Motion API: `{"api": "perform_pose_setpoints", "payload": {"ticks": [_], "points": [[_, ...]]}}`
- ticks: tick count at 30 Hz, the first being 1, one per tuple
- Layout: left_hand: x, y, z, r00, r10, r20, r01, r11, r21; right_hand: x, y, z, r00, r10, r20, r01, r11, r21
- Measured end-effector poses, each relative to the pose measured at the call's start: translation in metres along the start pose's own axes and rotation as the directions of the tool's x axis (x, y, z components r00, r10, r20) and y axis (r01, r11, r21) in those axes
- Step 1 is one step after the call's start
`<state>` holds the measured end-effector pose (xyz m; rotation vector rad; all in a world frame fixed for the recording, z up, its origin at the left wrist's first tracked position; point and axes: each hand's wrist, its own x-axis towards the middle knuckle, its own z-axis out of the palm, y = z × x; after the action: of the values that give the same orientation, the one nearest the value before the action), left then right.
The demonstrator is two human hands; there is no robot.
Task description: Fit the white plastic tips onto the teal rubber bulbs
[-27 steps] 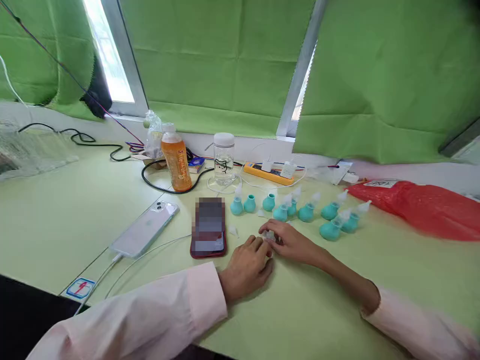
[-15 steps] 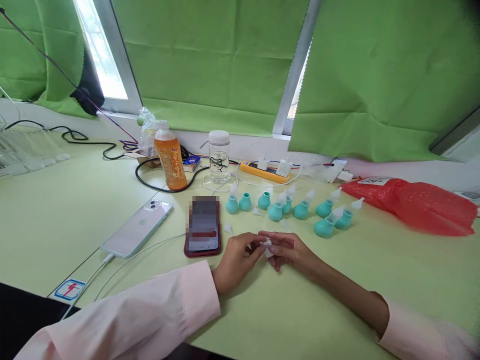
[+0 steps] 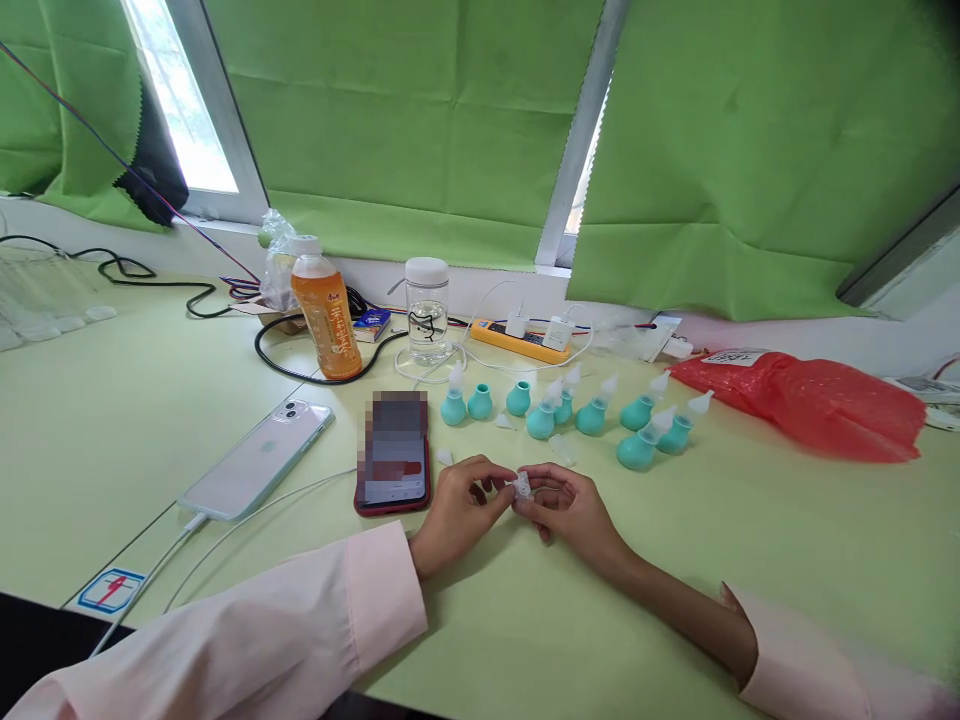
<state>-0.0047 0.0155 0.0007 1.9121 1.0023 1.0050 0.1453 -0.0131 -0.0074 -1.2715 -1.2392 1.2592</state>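
Between my fingertips is a small clear plastic piece (image 3: 523, 487), held above the table from both sides. My left hand (image 3: 463, 505) pinches its left side with thumb and forefinger. My right hand (image 3: 574, 507) grips its right side, fingers curled behind it. Beyond my hands stand several teal squeeze bulbs. Most carry clear pointed tips, like the bulb (image 3: 637, 450) at the right; an open-necked bulb (image 3: 480, 402) and another open bulb (image 3: 518, 398) have none. Loose on the table lie a clear plastic part (image 3: 561, 450) and a small white tip (image 3: 505, 421).
Left of my hands lie a red-cased phone (image 3: 394, 455) and a pale phone (image 3: 259, 462) on a charging cable. An orange drink bottle (image 3: 327, 315), a clear water bottle (image 3: 427, 312) and a yellow power strip (image 3: 519, 341) line the back. At the right is a red plastic bag (image 3: 810, 405).
The clear piece has turned between my fingers and shows more of its face. My right-hand fingers have shifted around it. The whole view has moved slightly, with things sitting further left.
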Motion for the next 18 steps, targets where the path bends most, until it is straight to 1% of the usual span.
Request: {"api": "perform_pose_setpoints", "payload": {"ticks": [5,8,11,15,18], "points": [[-0.0014,0.0028,-0.0002,0.999,-0.036,0.034,0.039,0.993,-0.108,-0.0001,0.0024,-0.0002,0.999,-0.033,-0.039,0.033,0.999,0.003],[-0.0022,0.0002,0.0002,0.997,-0.019,0.075,0.032,0.984,-0.173,0.0008,0.0036,-0.0001,0.999,-0.035,-0.038,0.036,0.999,0.027],[-0.0022,-0.0028,0.0006,0.996,-0.001,0.093,0.02,0.979,-0.204,0.0017,0.0029,-0.0001,0.999,-0.023,-0.026,0.024,0.998,0.05],[-0.0012,-0.0031,0.0011,0.998,-0.03,0.052,0.04,0.973,-0.227,0.0009,-0.002,-0.0007,1.0,0.003,0.001,-0.003,0.998,0.067],[-0.0002,-0.0027,0.0014,0.997,-0.069,0.017,0.071,0.964,-0.258,-0.0009,-0.0052,-0.0014,1.0,0.001,-0.016,0.001,0.996,0.086]]}}
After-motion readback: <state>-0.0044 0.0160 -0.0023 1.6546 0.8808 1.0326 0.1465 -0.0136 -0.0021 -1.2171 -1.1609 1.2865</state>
